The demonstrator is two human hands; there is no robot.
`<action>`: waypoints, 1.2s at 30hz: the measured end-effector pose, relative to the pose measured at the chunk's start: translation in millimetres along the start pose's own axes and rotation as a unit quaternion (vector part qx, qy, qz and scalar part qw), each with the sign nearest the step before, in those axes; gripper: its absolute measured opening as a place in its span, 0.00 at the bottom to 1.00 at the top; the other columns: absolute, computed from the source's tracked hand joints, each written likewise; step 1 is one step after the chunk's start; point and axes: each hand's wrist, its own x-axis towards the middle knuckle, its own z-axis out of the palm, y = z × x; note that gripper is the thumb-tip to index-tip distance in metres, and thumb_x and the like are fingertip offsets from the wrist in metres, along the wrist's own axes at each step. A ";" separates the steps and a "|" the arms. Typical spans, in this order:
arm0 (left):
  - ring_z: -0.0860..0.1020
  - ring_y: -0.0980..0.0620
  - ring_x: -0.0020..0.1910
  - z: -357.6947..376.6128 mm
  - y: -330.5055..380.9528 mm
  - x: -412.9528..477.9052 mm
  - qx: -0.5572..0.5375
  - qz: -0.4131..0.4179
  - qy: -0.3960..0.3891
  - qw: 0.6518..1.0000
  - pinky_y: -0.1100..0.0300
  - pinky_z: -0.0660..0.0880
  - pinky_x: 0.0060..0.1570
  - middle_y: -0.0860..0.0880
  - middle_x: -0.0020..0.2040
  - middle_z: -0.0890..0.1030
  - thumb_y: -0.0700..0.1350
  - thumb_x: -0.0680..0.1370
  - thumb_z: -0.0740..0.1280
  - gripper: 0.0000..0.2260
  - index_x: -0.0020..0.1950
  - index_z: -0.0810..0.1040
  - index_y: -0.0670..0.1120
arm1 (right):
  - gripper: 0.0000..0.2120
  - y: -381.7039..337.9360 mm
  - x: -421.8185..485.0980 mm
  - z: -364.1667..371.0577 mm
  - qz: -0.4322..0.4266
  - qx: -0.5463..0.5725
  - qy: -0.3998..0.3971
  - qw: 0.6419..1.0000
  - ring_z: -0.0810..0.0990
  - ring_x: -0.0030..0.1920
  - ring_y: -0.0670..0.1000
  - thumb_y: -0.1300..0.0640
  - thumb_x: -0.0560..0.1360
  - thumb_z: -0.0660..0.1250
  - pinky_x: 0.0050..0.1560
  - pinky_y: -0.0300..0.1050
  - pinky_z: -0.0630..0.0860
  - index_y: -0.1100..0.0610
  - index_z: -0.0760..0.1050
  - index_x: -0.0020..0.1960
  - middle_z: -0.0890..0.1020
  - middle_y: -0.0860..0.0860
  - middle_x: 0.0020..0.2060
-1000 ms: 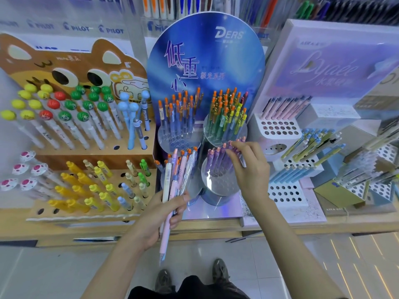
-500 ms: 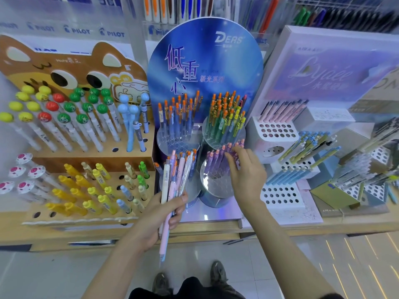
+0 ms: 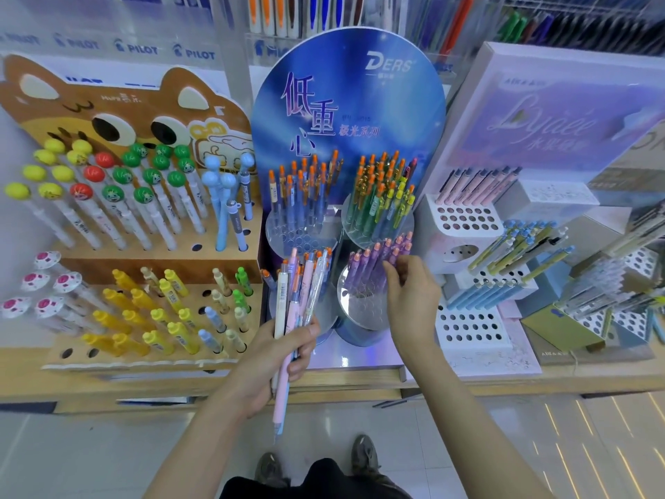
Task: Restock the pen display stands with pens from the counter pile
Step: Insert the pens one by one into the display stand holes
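Left hand (image 3: 273,358), just before the table's front edge (image 3: 467,383): fingers (image 3: 306,333) clenched round a bundle of pens (image 3: 295,293), kept upright, likely as ready stock for slotting. Right hand (image 3: 410,300), past that edge: fingers pinching the tops of purple pens (image 3: 370,261) in the round holder (image 3: 360,311), apparently seating one among matching colours. Behind: blue display stand (image 3: 345,102), with orange-capped pens (image 3: 306,185) upright.

This is a stationery shop. A wooden counter (image 3: 539,381) carries branded retail stands packed with rows of pens (image 3: 306,189): a blue DERS stand (image 3: 345,102), a cat-shaped cardboard stand (image 3: 108,117) and a pale lilac stand (image 3: 557,113). Behind them stand clear racks labelled PILOT (image 3: 144,48).
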 end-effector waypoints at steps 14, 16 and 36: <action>0.62 0.55 0.22 -2.9 11.7 -7.2 0.043 -0.054 -0.082 0.994 0.65 0.61 0.21 0.48 0.29 0.70 0.44 0.71 0.70 0.10 0.48 0.75 0.41 | 0.12 -82.0 10.8 -28.7 0.057 0.315 -0.400 0.859 0.80 0.50 0.42 0.55 0.76 0.68 0.52 0.32 0.74 0.53 0.76 0.58 0.83 0.50 0.50; 0.63 0.54 0.22 -5.1 13.9 -10.0 0.055 -0.066 -0.091 0.992 0.65 0.61 0.21 0.48 0.30 0.70 0.44 0.71 0.71 0.06 0.45 0.78 0.44 | 0.04 -87.1 10.5 -23.5 0.023 0.297 -0.426 0.854 0.81 0.43 0.45 0.59 0.75 0.69 0.49 0.37 0.75 0.54 0.81 0.49 0.84 0.52 0.42; 0.64 0.55 0.23 -2.7 6.8 -5.7 0.055 -0.072 -0.136 0.987 0.66 0.62 0.22 0.49 0.31 0.71 0.49 0.70 0.73 0.08 0.46 0.81 0.48 | 0.06 -72.6 29.8 -48.2 0.017 0.428 -0.066 0.901 0.80 0.39 0.43 0.63 0.79 0.62 0.42 0.35 0.75 0.55 0.77 0.50 0.83 0.45 0.35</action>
